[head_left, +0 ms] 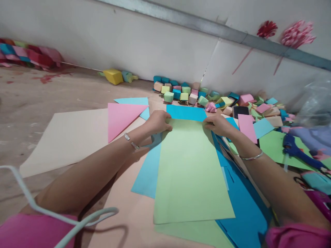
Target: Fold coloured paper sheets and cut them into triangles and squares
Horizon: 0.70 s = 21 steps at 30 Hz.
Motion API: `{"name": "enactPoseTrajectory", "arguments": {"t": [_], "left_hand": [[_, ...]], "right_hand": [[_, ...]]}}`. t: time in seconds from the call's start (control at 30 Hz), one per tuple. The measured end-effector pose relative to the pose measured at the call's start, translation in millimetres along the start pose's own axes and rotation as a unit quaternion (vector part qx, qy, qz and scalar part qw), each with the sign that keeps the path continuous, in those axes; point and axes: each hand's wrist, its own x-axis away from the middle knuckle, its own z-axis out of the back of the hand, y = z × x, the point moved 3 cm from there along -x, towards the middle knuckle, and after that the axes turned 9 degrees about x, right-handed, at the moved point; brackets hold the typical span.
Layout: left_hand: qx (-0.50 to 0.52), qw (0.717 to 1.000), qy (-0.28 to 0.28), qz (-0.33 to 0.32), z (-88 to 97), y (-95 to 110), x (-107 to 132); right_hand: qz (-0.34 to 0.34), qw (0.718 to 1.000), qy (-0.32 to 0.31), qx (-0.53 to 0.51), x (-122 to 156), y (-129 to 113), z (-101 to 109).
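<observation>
A light green paper sheet (193,168) is stretched lengthwise in front of me. My left hand (158,122) pinches its far left corner, and my right hand (218,124) grips the far right corner. Just past that edge shows a blue paper strip (186,112); whether my fingers hold it too is hidden. Under the green sheet lie a light blue sheet (146,172), a larger darker blue sheet (244,203) and a peach sheet (121,213). A pink paper triangle (122,117) rests left of my left hand.
Several small folded paper boxes (184,96) line the wall. A blue glue gun (296,150) lies at right on green paper. Cream paper (69,137) spreads on the left. A white cable (38,208) crosses the lower left. Paper flowers (297,34) stand behind a metal rail (181,19).
</observation>
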Motion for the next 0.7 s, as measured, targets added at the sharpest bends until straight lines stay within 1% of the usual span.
{"name": "enactPoseTrajectory", "arguments": {"t": [0.13, 0.23, 0.4, 0.53, 0.7], "left_hand": [[-0.014, 1.0, 0.003, -0.003, -0.4, -1.2, -1.0], [-0.03, 0.999, 0.015, -0.01, -3.7, -4.0, -3.6], [-0.055, 0.998, 0.033, -0.013, -8.6, -6.0, -2.9], [-0.071, 0.997, 0.032, -0.03, -10.0, -5.6, 0.4], [-0.075, 0.994, 0.017, -0.079, -10.7, -5.6, 3.9]], "right_hand": [[-0.013, 1.0, 0.003, 0.01, 1.2, 1.4, -3.6], [-0.024, 0.999, 0.004, 0.025, 3.1, 1.8, -6.6], [-0.037, 0.997, 0.001, 0.068, 7.2, -6.2, -8.8], [-0.027, 0.994, 0.005, 0.103, 12.1, -18.0, -8.3], [0.003, 0.992, 0.02, 0.124, 19.4, -25.8, -11.9]]}}
